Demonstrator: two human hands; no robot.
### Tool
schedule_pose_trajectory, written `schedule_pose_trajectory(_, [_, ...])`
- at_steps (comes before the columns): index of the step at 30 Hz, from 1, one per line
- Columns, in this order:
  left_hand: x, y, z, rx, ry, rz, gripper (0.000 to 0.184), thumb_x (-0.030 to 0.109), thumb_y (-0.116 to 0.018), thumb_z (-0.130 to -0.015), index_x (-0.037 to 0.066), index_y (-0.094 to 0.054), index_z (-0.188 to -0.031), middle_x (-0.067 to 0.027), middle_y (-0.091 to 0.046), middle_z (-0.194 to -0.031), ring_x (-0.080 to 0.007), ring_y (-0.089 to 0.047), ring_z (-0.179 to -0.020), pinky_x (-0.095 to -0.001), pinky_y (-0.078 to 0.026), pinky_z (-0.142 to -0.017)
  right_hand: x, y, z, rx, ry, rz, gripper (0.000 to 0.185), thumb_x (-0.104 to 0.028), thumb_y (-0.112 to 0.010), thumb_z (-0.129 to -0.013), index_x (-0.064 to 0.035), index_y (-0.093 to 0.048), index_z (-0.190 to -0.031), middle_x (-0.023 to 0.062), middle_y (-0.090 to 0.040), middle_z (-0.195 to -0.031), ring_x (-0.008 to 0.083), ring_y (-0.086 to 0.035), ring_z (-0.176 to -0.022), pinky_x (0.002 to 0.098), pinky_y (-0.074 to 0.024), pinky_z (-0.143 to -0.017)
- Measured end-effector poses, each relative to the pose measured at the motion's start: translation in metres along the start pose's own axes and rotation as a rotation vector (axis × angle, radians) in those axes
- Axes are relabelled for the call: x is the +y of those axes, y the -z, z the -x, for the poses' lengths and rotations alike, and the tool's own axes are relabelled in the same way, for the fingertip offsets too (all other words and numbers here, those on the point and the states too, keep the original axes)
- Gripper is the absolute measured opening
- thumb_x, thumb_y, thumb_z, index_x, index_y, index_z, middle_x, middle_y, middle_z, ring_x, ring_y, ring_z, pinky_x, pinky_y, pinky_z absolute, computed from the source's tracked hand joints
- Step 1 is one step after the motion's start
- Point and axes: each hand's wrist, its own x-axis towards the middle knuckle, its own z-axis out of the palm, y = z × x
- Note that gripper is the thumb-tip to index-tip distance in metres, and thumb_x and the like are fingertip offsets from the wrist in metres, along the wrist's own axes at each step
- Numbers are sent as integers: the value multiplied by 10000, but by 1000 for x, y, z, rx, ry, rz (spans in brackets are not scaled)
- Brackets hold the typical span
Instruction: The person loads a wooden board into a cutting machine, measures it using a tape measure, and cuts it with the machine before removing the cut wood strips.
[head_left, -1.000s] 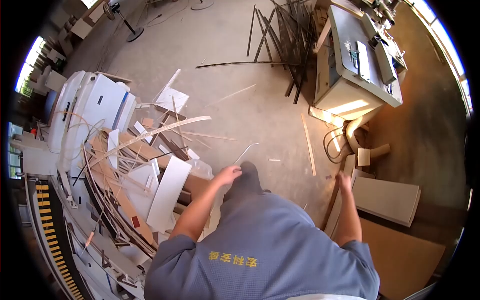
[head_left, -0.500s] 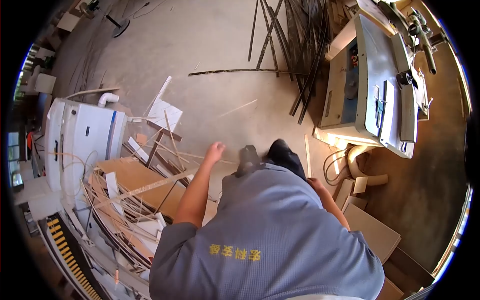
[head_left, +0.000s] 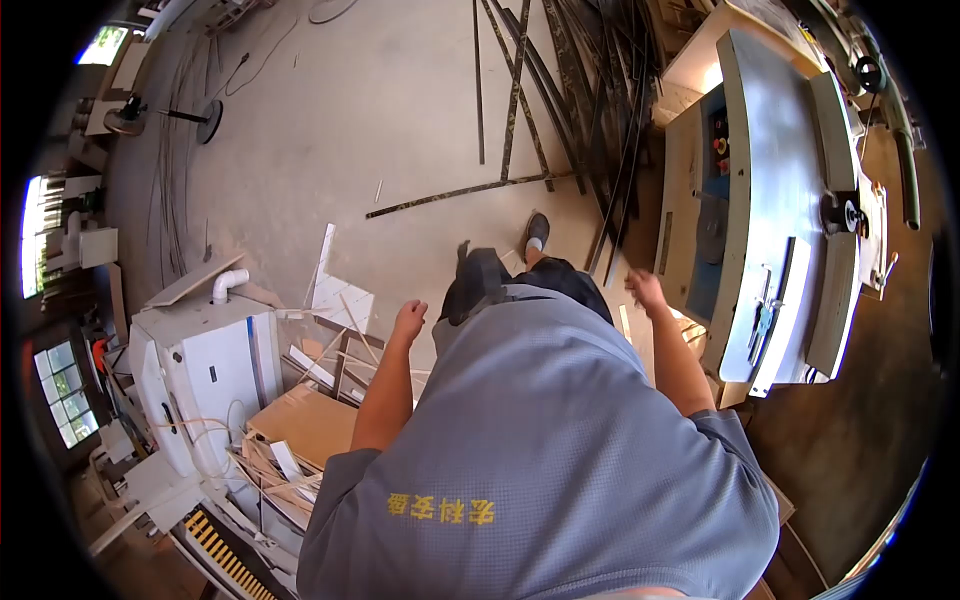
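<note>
My left hand (head_left: 409,322) hangs in the air to the left of my body, its fingers curled in with nothing visible in them. Nearest to it are the white board offcut (head_left: 343,303) and thin wood strips on the floor. On the other side, my right hand (head_left: 647,290) is raised beside my hip. Its fingers are loosely bent and partly apart, and no object shows in them. It is near the grey machine with a metal table top (head_left: 775,200), apart from it as far as I can see.
Long dark strips (head_left: 510,110) lie heaped on the floor ahead, one (head_left: 450,198) reaching across in front. On the left stand a white cabinet-like machine (head_left: 205,365) and a pile of boards and scraps (head_left: 305,425). A round-based stand (head_left: 209,122) is at the far left.
I have stepped forward; the machines and scrap pile sit lower in view. My right hand has swung forward from beside my hip. My left hand is slightly lower and further left.
</note>
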Motion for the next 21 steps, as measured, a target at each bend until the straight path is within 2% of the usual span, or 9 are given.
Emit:
schedule_pose_trajectory(2, [31, 3, -31, 44, -126, -22, 551, 353, -670, -994, -55, -652, -1365, -192, -754, -1130, -241, -732, -869, -380, -584, -798, -87, 27, -28, 86, 184, -182, 373, -264, -611, -1072, -2, -692, -1325, 58, -762, -1060, 131, -663, -826, 258, -520, -739])
schedule_pose_trajectory(3, [54, 5, -44, 30, -117, -14, 547, 352, -665, -1000, -53, -651, -1368, -190, -751, -1144, -245, -733, -876, -378, -585, -802, -139, 37, -17, 120, 204, -372, 365, -242, -619, -1069, 4, -692, -1329, 41, -744, -1040, 108, -635, -826, 253, -508, -734])
schedule_pose_trajectory(5, [111, 18, -60, -4, -107, -13, 539, 349, -657, -1012, -50, -647, -1375, -187, -746, -1172, -253, -733, -889, -376, -589, -811, -163, 58, -25, 117, 149, -539, 364, -236, -613, -1074, 8, -690, -1333, 33, -743, -1034, 110, -637, -857, 261, -516, -755])
schedule_pose_trajectory(7, [158, 24, -86, -39, -94, -21, 505, 343, -648, -1028, -38, -650, -1359, -172, -739, -1185, -261, -742, -925, -372, -593, -793, -167, 68, -10, 297, 155, -175, 378, -276, -630, -1039, 26, -726, -1244, 58, -745, -977, 181, -659, -865, 338, -545, -798])
schedule_pose_trajectory(9, [180, 28, -128, -54, -125, -7, 483, 346, -649, -1030, -23, -659, -1341, -157, -745, -1157, -260, -751, -922, -366, -585, -751, -106, 71, -25, 313, 146, -26, 324, -264, -617, -1009, 3, -757, -1129, 110, -758, -965, 197, -704, -870, 350, -558, -798])
schedule_pose_trajectory(10, [205, 28, -146, -37, -132, 17, 471, 348, -650, -1031, -16, -664, -1330, -151, -747, -1142, -256, -755, -915, -362, -576, -728, -77, 61, -28, 325, 122, -237, 316, -243, -620, -1006, 7, -753, -1147, 118, -754, -963, 206, -724, -840, 364, -567, -764])
schedule_pose_trajectory(13, [232, 27, -169, -14, -99, 80, 442, 353, -651, -1033, 6, -680, -1304, -134, -752, -1105, -245, -765, -894, -350, -548, -670, -35, 57, -34, 241, -153, -326, 336, -198, -639, -1002, 20, -718, -1246, 101, -747, -999, 200, -736, -805, 336, -541, -620])
schedule_pose_trajectory(18, [250, 18, -187, -72, -76, 44, 433, 369, -643, -1035, 27, -691, -1296, -112, -754, -1064, -229, -762, -861, -335, -534, -647, -72, 64, -72, 260, -179, -378, 335, -224, -625, -1002, -12, -722, -1243, 81, -745, -1001, 186, -732, -822, 328, -534, -639])
schedule_pose_trajectory(21, [241, 19, -183, -44, -107, 54, 425, 379, -633, -1037, 34, -703, -1273, -102, -744, -1001, -216, -742, -808, -332, -527, -621, -124, 65, -101, 199, -195, -291, 377, -262, -620, -1008, -22, -709, -1286, 88, -760, -1065, 209, -752, -885, 348, -568, -739])
